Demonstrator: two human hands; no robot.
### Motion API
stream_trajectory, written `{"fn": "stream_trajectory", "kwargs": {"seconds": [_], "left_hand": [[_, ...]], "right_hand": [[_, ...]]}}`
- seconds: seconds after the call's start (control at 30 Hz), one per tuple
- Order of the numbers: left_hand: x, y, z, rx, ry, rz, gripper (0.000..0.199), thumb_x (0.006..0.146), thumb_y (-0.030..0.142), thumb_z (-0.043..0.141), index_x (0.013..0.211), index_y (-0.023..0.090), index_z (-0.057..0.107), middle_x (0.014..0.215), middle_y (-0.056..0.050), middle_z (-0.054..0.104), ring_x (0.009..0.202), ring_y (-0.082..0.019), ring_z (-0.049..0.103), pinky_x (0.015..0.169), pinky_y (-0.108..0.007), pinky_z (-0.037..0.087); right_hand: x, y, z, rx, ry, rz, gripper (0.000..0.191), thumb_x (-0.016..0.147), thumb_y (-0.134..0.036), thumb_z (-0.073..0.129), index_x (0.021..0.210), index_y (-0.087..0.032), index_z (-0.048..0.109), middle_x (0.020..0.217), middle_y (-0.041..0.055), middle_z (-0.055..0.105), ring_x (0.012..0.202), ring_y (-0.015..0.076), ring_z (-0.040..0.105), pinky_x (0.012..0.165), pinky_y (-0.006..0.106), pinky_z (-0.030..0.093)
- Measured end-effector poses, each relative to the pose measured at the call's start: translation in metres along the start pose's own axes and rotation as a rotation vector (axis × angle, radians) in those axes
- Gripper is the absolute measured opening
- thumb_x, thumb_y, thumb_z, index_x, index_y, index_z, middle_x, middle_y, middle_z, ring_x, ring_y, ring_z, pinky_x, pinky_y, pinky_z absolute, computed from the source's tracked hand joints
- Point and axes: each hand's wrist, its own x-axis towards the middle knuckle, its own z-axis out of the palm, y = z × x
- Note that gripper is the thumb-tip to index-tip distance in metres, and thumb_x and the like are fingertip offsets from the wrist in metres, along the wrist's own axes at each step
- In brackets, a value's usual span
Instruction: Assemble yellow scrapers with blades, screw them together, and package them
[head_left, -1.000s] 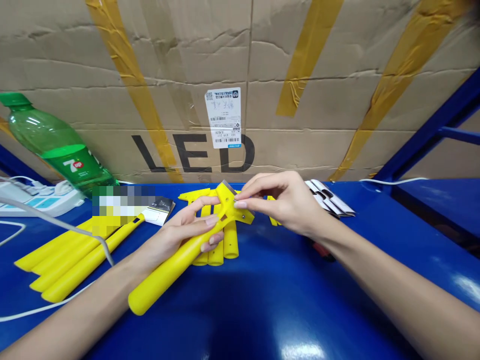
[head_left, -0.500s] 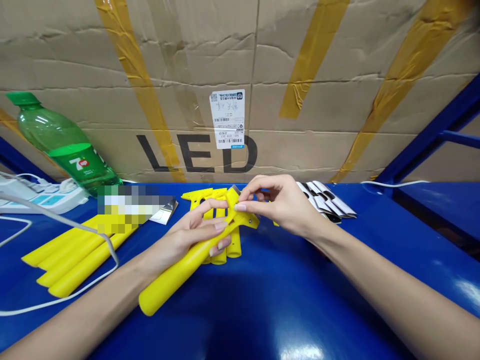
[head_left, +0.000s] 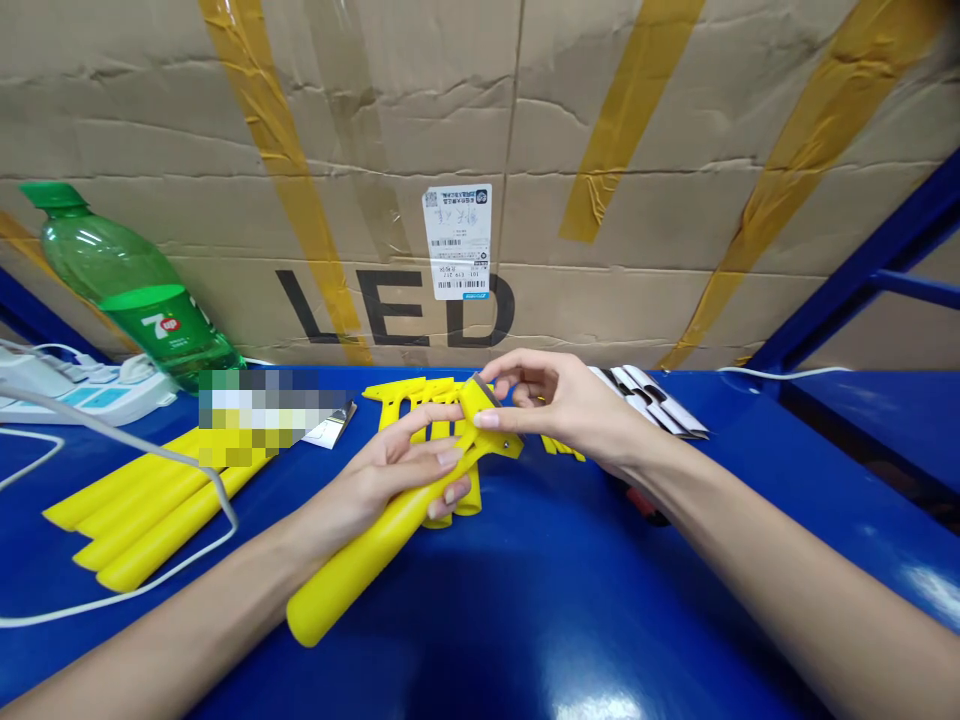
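Shifted slightly toward lower right since earlier frames: yellow scraper (head_left: 390, 535), at frame centre above worktop (head_left: 570, 600). Left hand (head_left: 390, 475) wrapped around handle, steadying it. Right hand (head_left: 559, 405) fingers (head_left: 487, 420) pinched on metal blade (head_left: 480, 385) at scraper head, apparently seating it. Spare yellow handles (head_left: 142, 515) at left.

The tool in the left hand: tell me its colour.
Bright yellow: the scraper, gripped by the left hand, shows best in the head view.

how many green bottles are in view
1. The green bottle leans at the far left against the cardboard box, behind the power strip. More could be hidden outside the frame.
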Motion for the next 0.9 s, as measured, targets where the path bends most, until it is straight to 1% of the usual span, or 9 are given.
{"fn": "stream_trajectory", "kwargs": {"seconds": [0.13, 0.27, 0.33, 0.43, 0.53, 0.6, 0.67, 0.8, 0.9], "left_hand": [[0.000, 0.002, 0.004, -0.015, 0.034, -0.026, 0.039, 0.093, 0.020, 0.067, 0.126, 0.020, 0.046, 0.067, 0.000, 0.061, 0.054, -0.009, 0.050, 0.056, -0.020, 0.035], [0.001, 0.005, 0.005, -0.054, 0.101, -0.051, 0.047, 0.089, 0.022, 0.072, 0.127, 0.022, 0.045, 0.068, -0.001, 0.061, 0.055, -0.009, 0.052, 0.054, -0.017, 0.037], [0.002, 0.008, 0.005, -0.067, 0.142, -0.055, 0.051, 0.086, 0.023, 0.076, 0.126, 0.024, 0.045, 0.068, -0.001, 0.061, 0.054, -0.009, 0.053, 0.052, -0.015, 0.036], [0.007, 0.010, 0.009, -0.080, 0.185, -0.036, 0.055, 0.085, 0.021, 0.077, 0.130, 0.026, 0.045, 0.071, -0.001, 0.061, 0.055, -0.009, 0.056, 0.050, -0.014, 0.039], [0.016, 0.009, 0.017, -0.091, 0.222, -0.030, 0.056, 0.086, 0.017, 0.073, 0.134, 0.025, 0.045, 0.072, -0.001, 0.060, 0.056, -0.010, 0.057, 0.048, -0.014, 0.042], [0.022, 0.006, 0.022, -0.094, 0.240, -0.028, 0.054, 0.086, 0.015, 0.071, 0.133, 0.024, 0.046, 0.072, -0.001, 0.060, 0.056, -0.010, 0.058, 0.049, -0.014, 0.043], [0.028, 0.003, 0.025, -0.093, 0.249, -0.022, 0.050, 0.085, 0.014, 0.072, 0.129, 0.024, 0.050, 0.072, -0.002, 0.062, 0.056, -0.009, 0.058, 0.051, -0.014, 0.045], [0.036, -0.003, 0.026, -0.073, 0.258, 0.011, 0.044, 0.083, 0.014, 0.075, 0.121, 0.023, 0.055, 0.070, -0.002, 0.062, 0.053, -0.008, 0.054, 0.053, -0.015, 0.045], [0.032, -0.005, 0.023, -0.061, 0.273, 0.032, 0.044, 0.083, 0.014, 0.074, 0.121, 0.024, 0.055, 0.068, -0.003, 0.063, 0.056, -0.010, 0.056, 0.055, -0.016, 0.046]], "right_hand": [[-0.001, 0.002, -0.002, 0.011, 0.003, 0.012, 0.051, 0.061, -0.039, 0.093, 0.103, -0.019, 0.071, 0.086, -0.0003, 0.064, 0.070, 0.0117, 0.054, 0.061, 0.026, 0.041], [-0.006, -0.007, -0.019, -0.050, 0.132, -0.007, 0.036, 0.081, -0.051, 0.075, 0.099, -0.020, 0.070, 0.080, 0.0002, 0.064, 0.069, 0.0131, 0.054, 0.059, 0.026, 0.039], [-0.014, -0.009, -0.037, -0.317, 0.223, -0.014, 0.027, 0.088, -0.047, 0.068, 0.089, -0.020, 0.067, 0.075, 0.0006, 0.064, 0.067, 0.0142, 0.055, 0.060, 0.028, 0.039], [-0.033, -0.004, -0.062, -0.966, 0.320, 0.048, 0.025, 0.085, -0.042, 0.069, 0.075, -0.022, 0.058, 0.068, 0.0015, 0.064, 0.064, 0.0171, 0.054, 0.058, 0.030, 0.034], [-0.054, 0.006, -0.071, -1.201, 0.210, 0.235, 0.031, 0.081, -0.048, 0.072, 0.075, -0.023, 0.054, 0.070, 0.0024, 0.065, 0.062, 0.0195, 0.055, 0.054, 0.031, 0.030], [-0.061, 0.012, -0.067, -1.226, 0.148, 0.294, 0.036, 0.078, -0.053, 0.074, 0.076, -0.024, 0.053, 0.068, 0.0023, 0.065, 0.064, 0.0211, 0.056, 0.054, 0.031, 0.030], [-0.064, 0.015, -0.061, -1.226, 0.139, 0.317, 0.031, 0.079, -0.046, 0.074, 0.076, -0.024, 0.052, 0.066, 0.0019, 0.065, 0.064, 0.0216, 0.058, 0.054, 0.031, 0.031], [-0.065, 0.016, -0.061, -1.116, 0.223, 0.195, 0.019, 0.074, -0.021, 0.068, 0.072, -0.023, 0.049, 0.064, -0.0010, 0.065, 0.060, 0.0180, 0.059, 0.054, 0.030, 0.033], [-0.068, 0.012, -0.071, -0.843, 0.327, 0.123, 0.017, 0.075, -0.022, 0.069, 0.081, -0.024, 0.052, 0.064, -0.0035, 0.066, 0.053, 0.0155, 0.060, 0.053, 0.028, 0.040]]}}
